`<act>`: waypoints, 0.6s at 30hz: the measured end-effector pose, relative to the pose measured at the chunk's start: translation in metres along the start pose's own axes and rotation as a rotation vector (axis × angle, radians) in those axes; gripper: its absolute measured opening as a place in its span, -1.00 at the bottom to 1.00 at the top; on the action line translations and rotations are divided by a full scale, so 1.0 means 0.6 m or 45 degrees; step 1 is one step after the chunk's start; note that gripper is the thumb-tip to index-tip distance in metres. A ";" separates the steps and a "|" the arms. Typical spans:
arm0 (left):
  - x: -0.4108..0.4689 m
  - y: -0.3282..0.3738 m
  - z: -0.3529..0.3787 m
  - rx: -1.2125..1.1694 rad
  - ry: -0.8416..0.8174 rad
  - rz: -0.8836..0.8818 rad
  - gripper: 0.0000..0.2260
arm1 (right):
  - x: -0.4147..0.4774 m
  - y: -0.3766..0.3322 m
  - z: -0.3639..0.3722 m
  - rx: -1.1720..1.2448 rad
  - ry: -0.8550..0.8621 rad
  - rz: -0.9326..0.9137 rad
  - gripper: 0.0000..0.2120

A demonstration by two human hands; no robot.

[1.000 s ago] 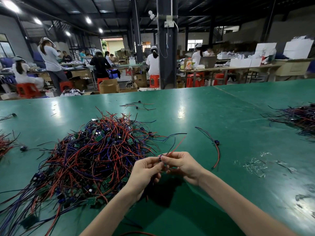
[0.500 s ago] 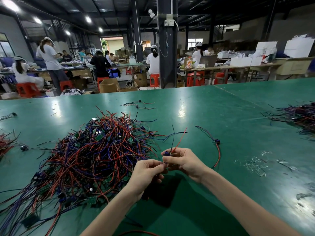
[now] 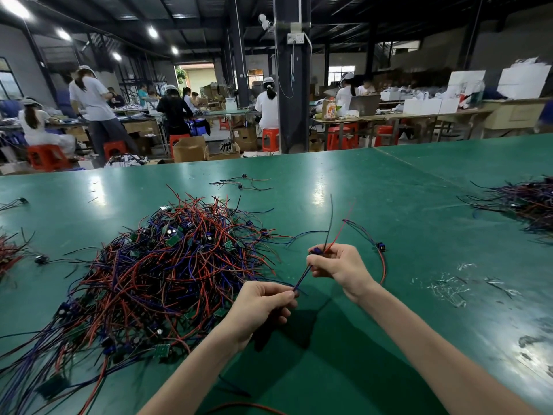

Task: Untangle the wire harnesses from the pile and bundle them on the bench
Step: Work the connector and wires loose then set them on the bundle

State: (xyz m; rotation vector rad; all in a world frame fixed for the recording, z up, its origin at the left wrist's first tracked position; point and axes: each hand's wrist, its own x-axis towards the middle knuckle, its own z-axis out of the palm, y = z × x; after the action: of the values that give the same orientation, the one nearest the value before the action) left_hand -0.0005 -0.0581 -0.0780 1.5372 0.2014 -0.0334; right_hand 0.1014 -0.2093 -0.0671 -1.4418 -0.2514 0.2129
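Note:
A big tangled pile of red, blue and black wire harnesses [image 3: 167, 271] with small green boards lies on the green bench [image 3: 389, 205], left of centre. My right hand [image 3: 341, 268] pinches one harness at its blue connector, and its red and black wires [image 3: 330, 223] stick up from the fingers. My left hand [image 3: 263, 304] pinches the lower end of that harness's blue wires [image 3: 302, 278], which stretch taut between the two hands. A single separated harness [image 3: 380, 250] lies on the bench just right of my right hand.
A second wire pile [image 3: 523, 205] sits at the right edge, a smaller red one [image 3: 9, 256] at the left edge. A few loose harnesses [image 3: 242, 182] lie at the back. Clear plastic scraps [image 3: 449, 287] are scattered right. People work at benches beyond.
My hands have moved apart: the right hand rose and went right, the left dropped, stretching the blue wires between them. The free red and black ends now point upward.

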 end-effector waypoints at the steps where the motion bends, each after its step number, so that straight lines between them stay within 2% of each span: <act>1: -0.001 0.000 0.000 -0.001 -0.010 -0.010 -0.91 | 0.004 -0.001 -0.006 0.008 0.035 -0.019 -0.88; 5: -0.001 0.001 0.002 0.036 -0.039 -0.009 -0.87 | 0.019 -0.003 -0.033 0.025 0.139 -0.063 -0.88; 13: -0.003 0.003 -0.001 0.176 0.040 0.027 -0.76 | 0.028 -0.004 -0.044 0.148 0.146 -0.040 -0.89; 18: -0.005 0.004 -0.001 0.135 -0.007 0.058 -0.81 | 0.027 -0.006 -0.049 0.196 0.143 -0.023 -0.91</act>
State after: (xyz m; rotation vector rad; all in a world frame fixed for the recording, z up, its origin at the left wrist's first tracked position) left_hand -0.0031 -0.0577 -0.0750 1.6472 0.1622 -0.0121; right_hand 0.1257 -0.2326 -0.0658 -1.2933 -0.1528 0.1335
